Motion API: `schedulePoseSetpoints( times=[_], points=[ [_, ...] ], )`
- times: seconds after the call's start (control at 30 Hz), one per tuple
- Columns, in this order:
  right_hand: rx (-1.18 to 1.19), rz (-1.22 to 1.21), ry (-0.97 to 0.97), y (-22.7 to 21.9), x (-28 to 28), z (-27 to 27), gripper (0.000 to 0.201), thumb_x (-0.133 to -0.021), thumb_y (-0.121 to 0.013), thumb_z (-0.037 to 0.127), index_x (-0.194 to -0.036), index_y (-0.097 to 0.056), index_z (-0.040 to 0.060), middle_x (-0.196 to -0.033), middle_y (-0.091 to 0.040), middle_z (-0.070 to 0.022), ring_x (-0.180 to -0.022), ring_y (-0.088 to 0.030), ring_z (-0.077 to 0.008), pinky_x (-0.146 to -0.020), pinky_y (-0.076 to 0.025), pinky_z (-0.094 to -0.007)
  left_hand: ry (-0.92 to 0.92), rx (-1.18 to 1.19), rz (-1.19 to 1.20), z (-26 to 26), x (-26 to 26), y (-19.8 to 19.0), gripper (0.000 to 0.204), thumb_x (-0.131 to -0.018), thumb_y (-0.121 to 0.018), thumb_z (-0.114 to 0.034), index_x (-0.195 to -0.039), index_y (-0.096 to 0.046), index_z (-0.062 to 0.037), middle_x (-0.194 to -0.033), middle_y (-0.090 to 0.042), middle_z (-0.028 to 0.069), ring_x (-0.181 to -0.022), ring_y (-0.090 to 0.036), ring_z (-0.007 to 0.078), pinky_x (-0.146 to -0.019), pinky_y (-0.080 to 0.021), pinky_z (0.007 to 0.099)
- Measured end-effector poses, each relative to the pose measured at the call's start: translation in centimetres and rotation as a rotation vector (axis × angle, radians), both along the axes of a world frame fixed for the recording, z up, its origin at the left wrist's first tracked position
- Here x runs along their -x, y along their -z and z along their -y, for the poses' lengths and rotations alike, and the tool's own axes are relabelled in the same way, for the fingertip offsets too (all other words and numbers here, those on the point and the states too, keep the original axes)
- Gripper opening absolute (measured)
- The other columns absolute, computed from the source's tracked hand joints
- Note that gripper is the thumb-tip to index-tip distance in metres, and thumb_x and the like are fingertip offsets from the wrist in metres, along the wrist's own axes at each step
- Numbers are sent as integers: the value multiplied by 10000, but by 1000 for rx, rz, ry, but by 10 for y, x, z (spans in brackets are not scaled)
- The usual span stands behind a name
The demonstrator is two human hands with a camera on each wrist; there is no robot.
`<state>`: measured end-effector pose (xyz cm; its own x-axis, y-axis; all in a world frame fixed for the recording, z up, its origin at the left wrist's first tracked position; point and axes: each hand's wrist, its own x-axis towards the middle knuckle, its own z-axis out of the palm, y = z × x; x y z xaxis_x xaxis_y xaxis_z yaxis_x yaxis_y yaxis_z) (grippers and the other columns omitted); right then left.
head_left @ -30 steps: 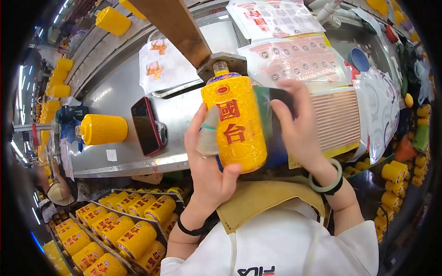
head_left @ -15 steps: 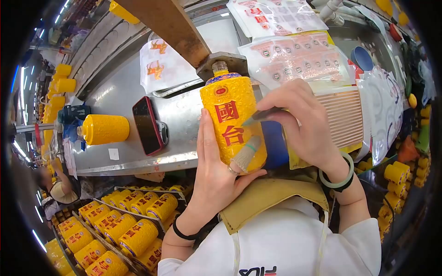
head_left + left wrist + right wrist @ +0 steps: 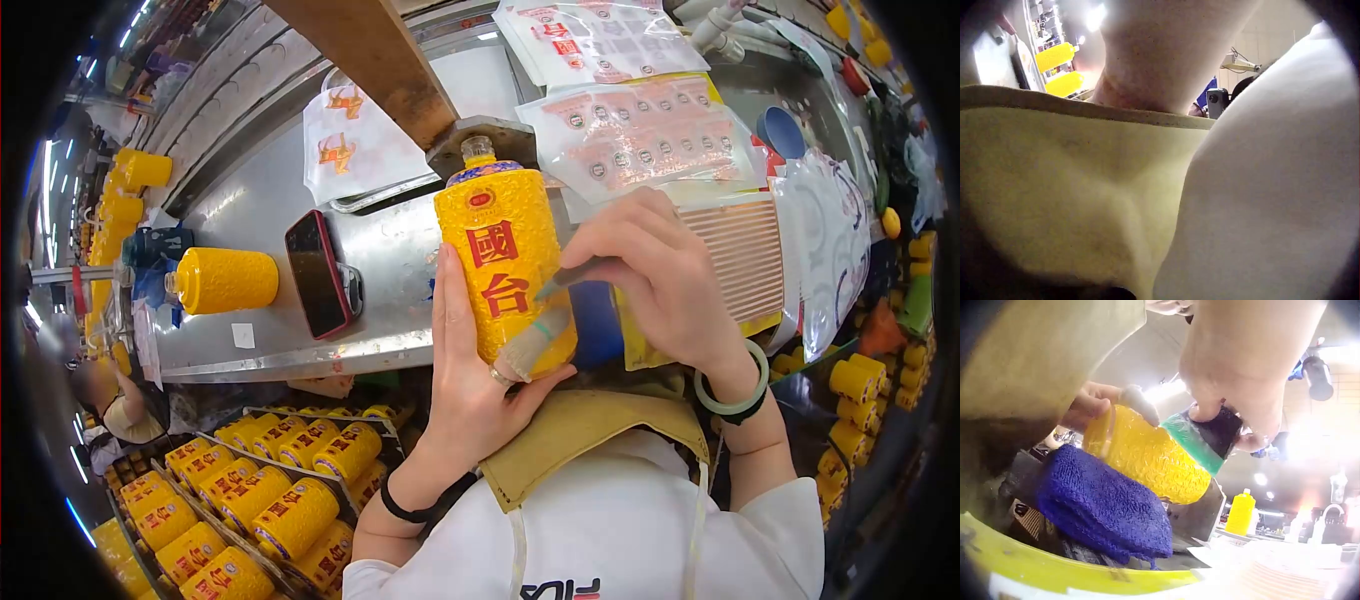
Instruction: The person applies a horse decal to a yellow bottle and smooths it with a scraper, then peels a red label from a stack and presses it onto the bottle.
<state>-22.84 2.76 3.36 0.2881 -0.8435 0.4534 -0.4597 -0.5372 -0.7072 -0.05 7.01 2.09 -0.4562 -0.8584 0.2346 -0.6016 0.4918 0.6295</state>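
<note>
A yellow bottle with red characters (image 3: 505,225) has its glass neck against the metal plate on a slanted bar. My left hand (image 3: 463,385) cradles its lower end, fingers along the left side; one finger in a pale cover lies across the lower front. My right hand (image 3: 660,275) pinches a scraper (image 3: 550,289), its edge at the bottle's right side. In the right wrist view, the scraper (image 3: 1200,439) is green and dark, held by the right fingers against the bottle (image 3: 1147,456). The left wrist view shows apron, sleeve and skin, not the left fingers.
A blue cloth (image 3: 598,325) lies right of the bottle. On the metal table are a phone (image 3: 320,272), another yellow bottle (image 3: 228,280), printed sheets (image 3: 650,135) and a striped pad (image 3: 735,255). Crated bottles (image 3: 295,520) stand lower left; a blue bowl (image 3: 780,130) is upper right.
The covered left finger has moved from the bottle's left side down to its lower right front. My right hand has brought the scraper from beside the bottle onto its right side.
</note>
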Motion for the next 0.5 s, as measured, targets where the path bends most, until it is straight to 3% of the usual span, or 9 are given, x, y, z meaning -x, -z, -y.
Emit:
schedulePoseSetpoints(
  times=[0.17,0.23,0.27,0.4,0.43,0.5],
  points=[
    [88,15,123,-1,-7,9,219,-799,-706,-59,-990,-716,46,-978,-714,-59,-903,-639,-279,-855,-469,-357,-8,21,-54,1,-2,6,496,-741,-912,-216,-1197,-753,-102,-1628,-112,410,-1478,-237,601,-1175,-320,587],
    [145,-25,144,-6,-6,11,234,-779,-705,-84,-984,-715,30,-960,-706,-79,-898,-639,-287,-843,-489,-372,13,97,-81,2,-4,7,712,-669,-967,-182,-1318,-689,-101,-1650,-168,358,-1498,-333,480,-1155,-388,477],
    [202,-66,170,-9,-6,13,250,-760,-703,-108,-978,-714,14,-943,-698,-98,-894,-639,-295,-830,-508,-387,5,102,-86,1,-5,7,712,-669,-967,-182,-1318,-689,-101,-1650,-168,358,-1498,-333,480,-1155,-388,477],
    [135,66,256,-24,-15,18,197,-795,-714,-47,-974,-730,33,-945,-711,-76,-892,-641,-258,-813,-503,-364,-8,-139,-464,0,-14,12,911,-782,-900,-258,-1528,-437,-16,-1668,-168,320,-1526,-293,432,-1201,-318,477],
    [273,-100,106,-27,-16,20,175,-802,-718,-7,-966,-737,49,-942,-712,-58,-890,-640,-235,-808,-498,-351,-31,-213,-606,0,-17,16,930,-835,-859,-312,-1560,-372,8,-1667,-175,318,-1535,-275,423,-1212,-292,481],
    [397,-230,-157,-30,-25,18,204,-802,-696,72,-1002,-732,87,-925,-696,-26,-877,-635,-206,-790,-498,-345,-45,-186,-660,4,-20,24,887,-899,-777,-294,-1578,-306,27,-1668,-187,303,-1537,-277,404,-1217,-286,476]
  ],
)
